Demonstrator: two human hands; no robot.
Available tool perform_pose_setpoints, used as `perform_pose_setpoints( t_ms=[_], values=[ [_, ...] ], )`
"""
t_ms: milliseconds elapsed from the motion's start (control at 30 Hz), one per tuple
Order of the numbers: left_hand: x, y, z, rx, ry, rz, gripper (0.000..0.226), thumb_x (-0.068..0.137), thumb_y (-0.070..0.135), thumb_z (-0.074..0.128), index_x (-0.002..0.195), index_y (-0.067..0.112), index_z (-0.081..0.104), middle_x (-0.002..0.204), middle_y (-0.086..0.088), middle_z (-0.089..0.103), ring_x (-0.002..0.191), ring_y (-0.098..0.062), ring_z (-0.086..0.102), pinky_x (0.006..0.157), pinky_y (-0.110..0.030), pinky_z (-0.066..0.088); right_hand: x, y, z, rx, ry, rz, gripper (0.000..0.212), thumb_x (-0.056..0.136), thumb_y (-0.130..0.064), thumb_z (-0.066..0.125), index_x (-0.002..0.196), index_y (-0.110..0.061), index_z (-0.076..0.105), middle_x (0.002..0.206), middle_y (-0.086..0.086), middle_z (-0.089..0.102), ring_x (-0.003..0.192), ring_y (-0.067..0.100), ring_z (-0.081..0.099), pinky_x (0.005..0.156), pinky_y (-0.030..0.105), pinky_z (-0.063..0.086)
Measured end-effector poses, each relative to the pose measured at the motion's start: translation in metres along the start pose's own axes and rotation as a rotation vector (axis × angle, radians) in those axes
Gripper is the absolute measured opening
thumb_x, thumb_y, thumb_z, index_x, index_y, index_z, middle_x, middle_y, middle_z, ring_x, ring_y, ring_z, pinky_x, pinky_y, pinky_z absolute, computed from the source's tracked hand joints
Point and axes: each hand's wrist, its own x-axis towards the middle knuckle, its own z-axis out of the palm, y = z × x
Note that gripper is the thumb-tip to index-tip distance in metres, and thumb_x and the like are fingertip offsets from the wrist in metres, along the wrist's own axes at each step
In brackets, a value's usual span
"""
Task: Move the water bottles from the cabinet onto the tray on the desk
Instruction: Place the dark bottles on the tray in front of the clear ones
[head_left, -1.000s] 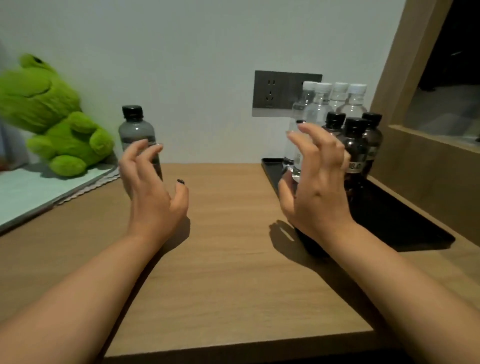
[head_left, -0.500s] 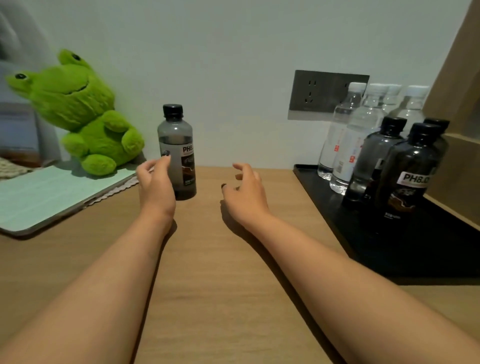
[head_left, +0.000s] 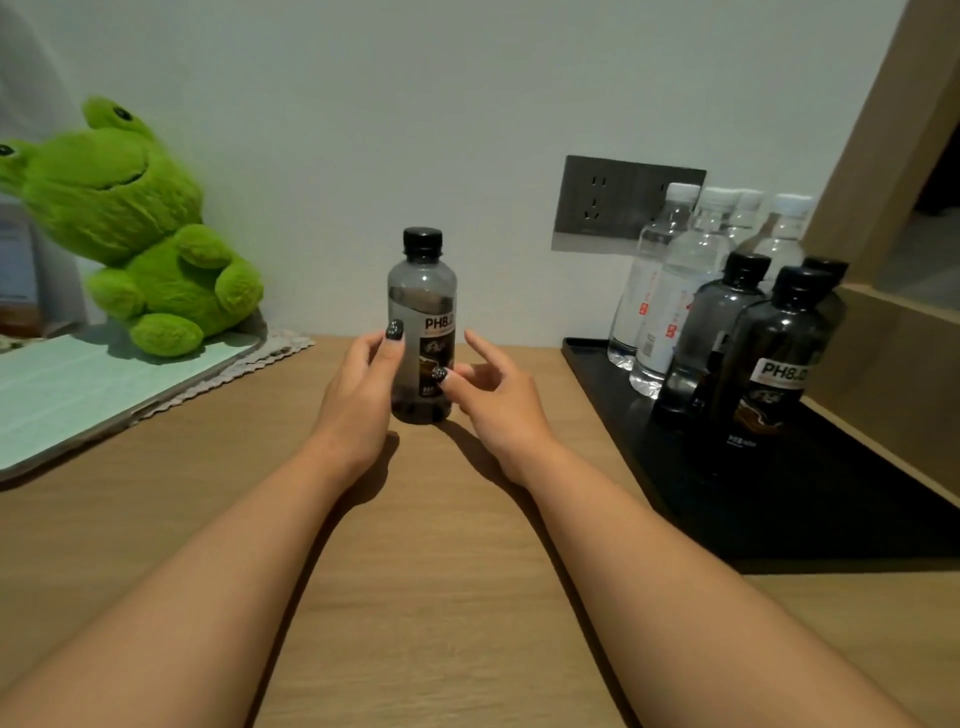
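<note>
A dark grey bottle (head_left: 423, 291) with a black cap and a "PH8" label stands upright on the wooden desk, left of the black tray (head_left: 831, 499). My left hand (head_left: 358, 395) holds its left side, thumb on the front and fingers hidden behind. My right hand (head_left: 493, 410) is at its right side with the thumb tip touching the label and the fingers spread apart. On the tray's far end stand several clear water bottles (head_left: 680, 291) with white caps and three dark bottles (head_left: 774, 364).
A green plush frog (head_left: 135, 228) sits on a pale mat (head_left: 78, 395) at the left. A grey wall socket (head_left: 608, 197) is behind the tray. The wooden cabinet side (head_left: 893, 364) rises at the right edge.
My view has turned left, bringing the lone dark bottle to the centre. My right hand moved from the tray's bottles to this bottle, and my left hand closed on its side.
</note>
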Motion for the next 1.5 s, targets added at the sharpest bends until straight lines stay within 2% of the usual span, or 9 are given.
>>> perform_pose_setpoints(
  t_ms=[100,300,433,533,700,900,1100,1333,1500],
  values=[
    [-0.01,0.004,0.005,0.009,-0.024,0.005,0.065,0.08,0.066,0.045,0.13,0.025,0.049,0.123,0.003,0.061,0.115,-0.013,0.055,0.101,-0.048,0.046,-0.01,0.005,-0.006,-0.029,-0.002,-0.018,0.054,0.089,-0.018,0.067,0.139,-0.028,0.051,0.127,-0.003,0.061,0.114,0.009,0.054,0.086,0.02,0.048],
    [-0.031,0.021,0.019,-0.08,-0.03,0.0,0.035,0.101,0.036,0.038,0.125,0.014,0.052,0.111,0.003,0.063,0.105,-0.011,0.061,0.079,-0.026,0.052,-0.03,-0.001,-0.017,0.048,0.005,-0.036,0.055,0.086,-0.011,0.07,0.137,-0.023,0.054,0.132,-0.002,0.061,0.117,0.012,0.056,0.065,0.011,0.051],
    [-0.038,0.026,0.026,-0.093,0.042,0.023,0.038,0.102,0.036,0.035,0.124,0.011,0.054,0.107,0.001,0.065,0.094,-0.007,0.065,0.066,-0.017,0.054,-0.04,-0.003,-0.019,-0.056,0.033,-0.087,0.061,0.083,-0.016,0.073,0.139,-0.024,0.05,0.132,-0.002,0.061,0.118,0.012,0.056,0.095,0.029,0.049],
    [-0.039,0.027,0.031,-0.124,0.13,0.055,0.044,0.102,0.035,0.036,0.131,0.006,0.052,0.105,-0.008,0.068,0.089,-0.013,0.067,0.067,-0.016,0.054,-0.049,-0.008,-0.023,-0.123,0.091,-0.145,0.053,0.08,-0.027,0.076,0.13,-0.025,0.058,0.117,-0.005,0.068,0.104,0.006,0.059,0.088,0.026,0.05],
    [-0.051,0.035,0.043,-0.219,0.184,0.109,0.054,0.089,0.05,0.038,0.122,0.012,0.058,0.096,-0.001,0.072,0.082,-0.007,0.068,0.066,-0.017,0.049,-0.06,-0.01,-0.031,-0.136,0.176,-0.248,0.043,0.078,-0.041,0.073,0.119,-0.032,0.063,0.104,-0.012,0.069,0.099,0.002,0.062,0.084,0.028,0.055],
    [-0.069,0.041,0.062,-0.216,0.202,0.062,0.027,0.101,0.032,0.039,0.115,0.013,0.052,0.086,-0.003,0.071,0.069,-0.006,0.067,0.063,-0.02,0.051,-0.066,-0.004,-0.04,-0.149,0.168,-0.161,0.037,0.073,-0.048,0.072,0.107,-0.035,0.065,0.097,-0.013,0.069,0.096,0.007,0.063,0.084,0.04,0.056],
    [-0.089,0.047,0.079,-0.222,0.199,0.159,0.04,0.084,0.036,0.048,0.112,0.008,0.056,0.097,-0.021,0.068,0.082,-0.025,0.066,0.065,-0.027,0.055,-0.084,-0.014,-0.054,-0.084,0.165,-0.204,0.032,0.082,-0.042,0.066,0.109,-0.026,0.063,0.102,-0.007,0.065,0.096,0.008,0.061,0.079,0.028,0.055],
    [-0.112,0.058,0.112,-0.255,0.039,0.219,0.045,0.087,0.039,0.046,0.11,0.001,0.058,0.099,-0.014,0.072,0.09,-0.023,0.07,0.072,-0.028,0.057,-0.118,-0.015,-0.094,-0.106,0.313,-0.349,0.026,0.082,-0.035,0.07,0.106,-0.03,0.059,0.105,-0.008,0.059,0.093,-0.001,0.059,0.072,0.014,0.052],
    [-0.119,0.063,0.131,-0.195,-0.125,0.189,0.051,0.087,0.049,0.045,0.103,0.003,0.06,0.096,-0.015,0.074,0.088,-0.027,0.071,0.075,-0.034,0.057,-0.141,-0.007,-0.134,-0.104,0.354,-0.327,0.039,0.085,-0.03,0.07,0.121,-0.021,0.061,0.11,-0.009,0.061,0.1,-0.001,0.059,0.077,0.011,0.051]
  ],
)
